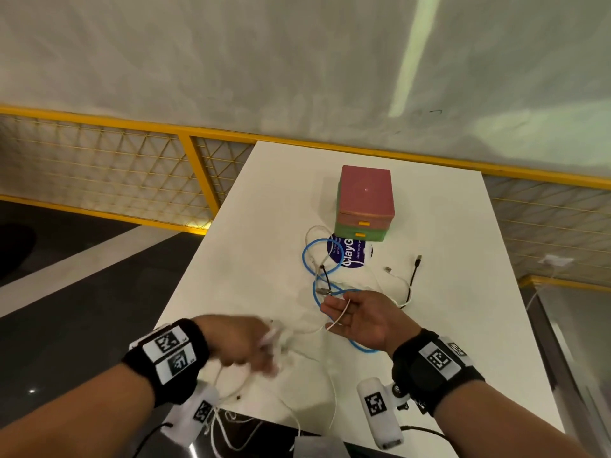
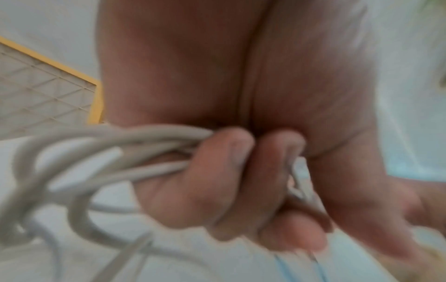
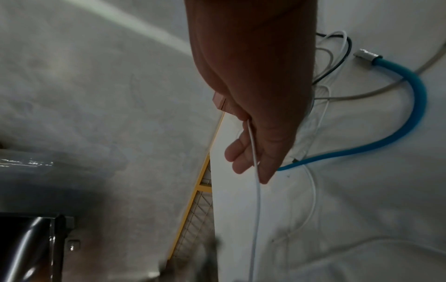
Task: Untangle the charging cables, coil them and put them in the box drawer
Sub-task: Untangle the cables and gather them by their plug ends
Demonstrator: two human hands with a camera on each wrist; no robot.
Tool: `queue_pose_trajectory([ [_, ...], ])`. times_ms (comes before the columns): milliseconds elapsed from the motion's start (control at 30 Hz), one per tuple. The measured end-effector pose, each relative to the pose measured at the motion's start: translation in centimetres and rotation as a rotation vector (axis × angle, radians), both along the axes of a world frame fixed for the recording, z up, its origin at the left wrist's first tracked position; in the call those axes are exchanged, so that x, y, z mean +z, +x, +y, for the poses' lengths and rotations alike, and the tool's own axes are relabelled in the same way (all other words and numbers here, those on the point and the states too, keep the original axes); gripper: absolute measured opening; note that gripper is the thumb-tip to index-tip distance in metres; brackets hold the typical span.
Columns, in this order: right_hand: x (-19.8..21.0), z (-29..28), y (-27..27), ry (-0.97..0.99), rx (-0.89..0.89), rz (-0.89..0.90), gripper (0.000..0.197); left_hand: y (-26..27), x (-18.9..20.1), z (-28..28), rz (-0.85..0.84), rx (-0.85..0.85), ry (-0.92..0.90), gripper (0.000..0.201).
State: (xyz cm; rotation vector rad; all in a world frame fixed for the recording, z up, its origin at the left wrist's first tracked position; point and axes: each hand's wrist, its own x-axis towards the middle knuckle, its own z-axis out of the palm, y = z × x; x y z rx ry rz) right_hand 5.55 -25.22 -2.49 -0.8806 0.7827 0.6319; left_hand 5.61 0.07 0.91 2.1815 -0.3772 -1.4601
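My left hand [image 1: 243, 345], low and left of centre in the head view, curls its fingers [image 2: 224, 171] around loops of the white cable [image 2: 101, 152]. My right hand [image 1: 358, 317], palm up with fingers straight, lets that cable [image 1: 340, 314] lie across it. The blue cable [image 1: 315, 259] and black cable [image 1: 411, 282] lie on the white table [image 1: 248, 242] mid-frame, just below the closed box drawer [image 1: 365, 204].

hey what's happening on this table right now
A person is sorting out charging cables. The left hand grips loops of a white cable, apparently coiling it, while the strand runs across the open right hand. A blue cable and a black cable lie loose on the table. The box has both drawers shut.
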Motion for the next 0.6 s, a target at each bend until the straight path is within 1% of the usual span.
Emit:
queue_pose_trajectory([
  [67,-0.1,0.5,0.0,0.009,0.026,-0.013,0.022,1.6,0.9,-1.7,-0.142,0.431,-0.233,0.030],
  [100,0.0,0.8,0.0,0.014,0.039,-0.021,0.022,2.1,1.4,-2.9,-0.197,0.607,-0.341,0.033],
  [133,0.2,1.1,0.0,0.022,0.052,-0.032,0.022,2.4,1.7,-4.4,-0.245,0.706,-0.413,0.033],
  [167,0.5,1.5,0.0,0.029,0.066,-0.048,0.023,2.4,1.8,-5.7,-0.295,0.734,-0.454,0.030],
  [267,1.3,2.2,-0.1,0.052,0.102,-0.113,0.029,1.7,0.3,-8.4,-0.358,0.658,-0.480,0.011],
  [367,1.5,2.0,-0.5,0.054,0.102,-0.114,0.030,1.3,-0.8,-9.0,-0.395,0.633,-0.450,0.008],
  [433,1.3,1.8,-0.6,0.045,0.086,-0.111,0.030,0.9,-1.7,-9.0,-0.425,0.531,-0.417,0.018],
  [467,1.2,1.8,-0.5,0.047,0.080,-0.103,0.030,0.6,-2.0,-9.0,-0.441,0.521,-0.400,0.019],
  [533,1.5,2.0,-0.4,0.057,0.099,-0.098,0.030,0.2,-2.5,-8.4,-0.457,0.587,-0.397,0.014],
  [567,1.7,2.2,-0.2,0.054,0.119,-0.102,0.030,0.2,-2.7,-8.1,-0.461,0.638,-0.406,0.018],
  [600,1.9,2.3,-0.2,0.047,0.148,-0.106,0.030,0.2,-2.6,-7.9,-0.450,0.673,-0.416,0.019],
])
